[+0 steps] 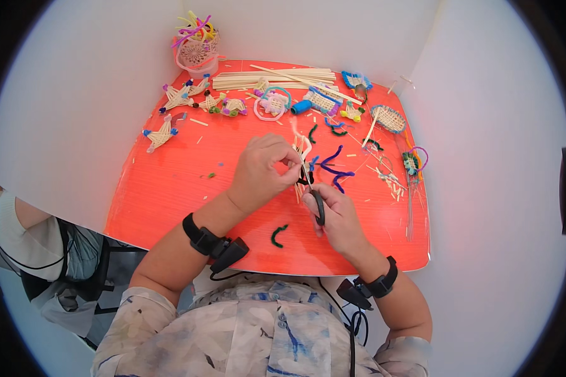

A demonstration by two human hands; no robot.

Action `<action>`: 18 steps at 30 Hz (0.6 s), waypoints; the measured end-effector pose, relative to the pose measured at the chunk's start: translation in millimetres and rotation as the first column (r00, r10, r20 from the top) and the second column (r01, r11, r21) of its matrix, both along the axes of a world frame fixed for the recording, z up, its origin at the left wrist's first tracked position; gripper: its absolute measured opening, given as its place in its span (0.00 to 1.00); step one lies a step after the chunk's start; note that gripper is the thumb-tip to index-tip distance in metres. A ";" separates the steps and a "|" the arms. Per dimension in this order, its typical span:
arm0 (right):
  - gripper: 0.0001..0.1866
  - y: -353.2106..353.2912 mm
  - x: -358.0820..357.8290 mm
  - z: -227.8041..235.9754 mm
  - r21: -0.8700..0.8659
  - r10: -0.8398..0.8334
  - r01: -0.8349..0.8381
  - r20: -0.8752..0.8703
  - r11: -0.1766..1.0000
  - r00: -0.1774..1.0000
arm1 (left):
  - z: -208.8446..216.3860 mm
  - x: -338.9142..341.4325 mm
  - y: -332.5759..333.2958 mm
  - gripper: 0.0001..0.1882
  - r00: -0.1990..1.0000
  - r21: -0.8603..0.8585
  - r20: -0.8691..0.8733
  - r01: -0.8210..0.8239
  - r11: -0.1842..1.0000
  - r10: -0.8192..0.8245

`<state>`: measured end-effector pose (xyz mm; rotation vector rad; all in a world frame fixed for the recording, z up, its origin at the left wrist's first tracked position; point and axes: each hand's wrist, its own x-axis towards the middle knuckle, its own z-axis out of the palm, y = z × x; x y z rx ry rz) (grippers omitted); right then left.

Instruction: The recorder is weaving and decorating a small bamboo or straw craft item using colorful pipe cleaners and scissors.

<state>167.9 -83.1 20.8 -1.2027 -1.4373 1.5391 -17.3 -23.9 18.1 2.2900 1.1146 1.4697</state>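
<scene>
My right hand (pixel 341 223) grips a pair of scissors (pixel 319 206) by its black handles, the blades pointing up and away from me. Thumb and forefinger of my left hand (pixel 264 166) are pinched together beside the blade tips, at the lower end of a white pipe cleaner (pixel 307 148). Thin wooden sticks and a black pipe cleaner (pixel 304 181) lie under and between my hands, partly hidden. Just right of the blades is a dark purple branching pipe cleaner (pixel 338 168) on the red table (pixel 188 204).
A bundle of flat wooden strips (pixel 270 78) lies along the far edge. Around it are several small woven pieces, a blue roll (pixel 301 107) and a tub of pipe cleaners (pixel 195 53). Cut scraps (pixel 393 187) lie at right; a green pipe cleaner (pixel 278 235) is near me.
</scene>
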 end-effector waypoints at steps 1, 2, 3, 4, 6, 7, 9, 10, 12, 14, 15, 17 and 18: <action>0.16 0.7 -0.1 -1.2 0.000 0.000 0.000 -0.001 1.000 1.000 | 0.2 0.1 0.0 0.06 1.000 0.000 -0.001 0.000 1.000 0.000; 0.15 1.6 -0.3 -3.1 -0.001 0.008 -0.008 -0.009 1.000 1.000 | 0.6 0.1 0.0 0.06 1.000 -0.008 -0.003 -0.007 1.000 0.007; 0.15 2.4 -0.5 -4.4 -0.002 0.016 -0.016 -0.017 1.000 1.000 | 0.8 0.0 0.0 0.06 1.000 -0.017 -0.006 -0.014 1.000 0.014; 0.15 2.9 -0.8 -4.8 -0.002 0.017 -0.017 -0.018 1.000 1.000 | 0.7 -0.1 0.3 0.06 1.000 -0.017 -0.007 -0.014 1.000 0.014; 0.13 4.4 -1.5 -5.6 -0.030 0.018 -0.020 -0.086 0.999 0.996 | 0.4 -0.2 1.5 0.06 1.000 -0.032 -0.009 0.006 0.999 -0.006; 0.13 6.2 -1.6 -5.6 -0.031 0.018 -0.021 -0.087 0.999 0.996 | -0.4 0.3 1.9 0.06 1.000 -0.033 -0.009 0.005 0.999 -0.005; 0.12 10.5 -1.3 -6.3 0.033 0.066 -0.064 -0.089 0.997 0.994 | -3.2 1.2 2.8 0.07 0.999 0.031 -0.034 0.037 0.999 -0.036; 0.12 11.2 -1.1 -7.2 0.033 0.066 -0.063 -0.089 0.997 0.994 | -3.0 0.8 2.7 0.07 0.999 0.031 -0.035 0.037 0.999 -0.036; 0.12 12.5 -0.3 -8.8 -0.021 0.015 -0.018 -0.128 1.000 0.992 | -1.4 0.0 2.1 0.06 1.000 -0.004 -0.019 0.022 1.000 -0.023; 0.12 12.9 3.4 -12.9 -0.051 -0.044 0.035 -0.189 0.998 0.981 | -0.9 -1.3 2.9 0.06 0.999 -0.052 0.026 0.030 0.998 -0.028; 0.11 13.1 6.0 -13.8 -0.082 -0.105 0.087 -0.247 0.993 0.963 | -0.4 -1.8 3.5 0.05 0.997 -0.098 0.072 0.040 0.994 -0.033; 0.11 16.0 10.2 -6.8 -0.107 -0.128 0.110 -0.184 0.988 0.975 | 2.5 -4.1 2.6 0.05 0.989 -0.145 0.146 0.050 0.988 -0.028; 0.11 17.4 12.7 -1.8 -0.128 -0.152 0.137 -0.119 0.982 0.981 | 3.2 -5.0 2.7 0.04 0.975 -0.187 0.219 0.066 0.980 -0.024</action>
